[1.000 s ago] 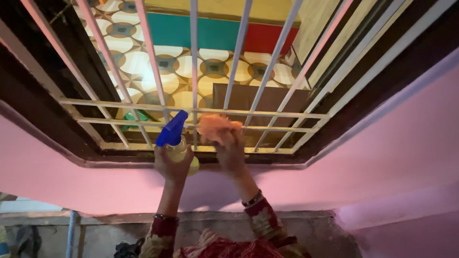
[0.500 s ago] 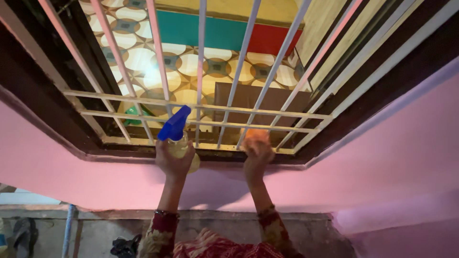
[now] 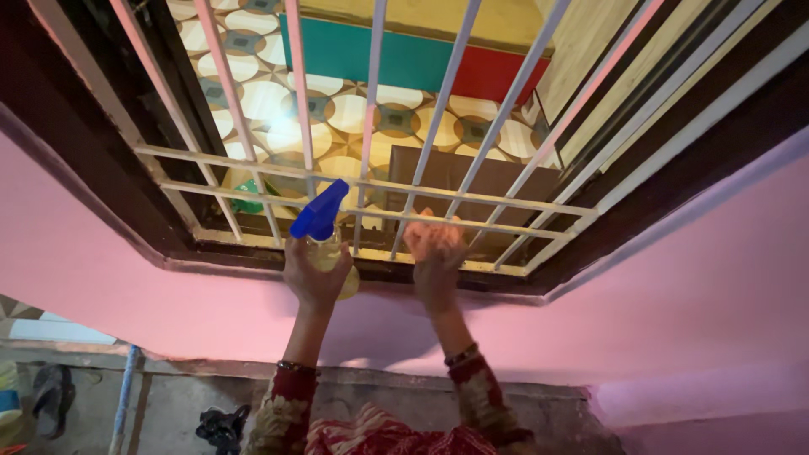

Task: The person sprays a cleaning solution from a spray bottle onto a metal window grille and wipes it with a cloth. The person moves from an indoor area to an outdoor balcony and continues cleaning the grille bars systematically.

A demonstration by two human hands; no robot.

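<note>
My left hand (image 3: pixel 313 276) is wrapped around a spray bottle (image 3: pixel 330 249) with a yellowish body and a blue trigger head, held up against the bottom rail of a white window grille (image 3: pixel 506 202). My right hand (image 3: pixel 436 257) presses on the lower crossbars just right of the bottle. An orange cloth (image 3: pixel 425 229) shows only as a sliver under its fingers. The two hands are about a hand's width apart.
A pink wall (image 3: pixel 674 286) surrounds the dark window frame (image 3: pixel 126 211). Behind the bars lie a patterned tile floor (image 3: pixel 337 109), a brown box (image 3: pixel 480 179) and a green object (image 3: pixel 247 202). Below me are sandals (image 3: pixel 50 396), a black item (image 3: pixel 221 425) and a blue pole (image 3: pixel 125 396).
My right hand slid the orange cloth rightward along the lower bars, and the cloth is now mostly hidden under my fingers. The spray bottle stayed at the bottom rail.
</note>
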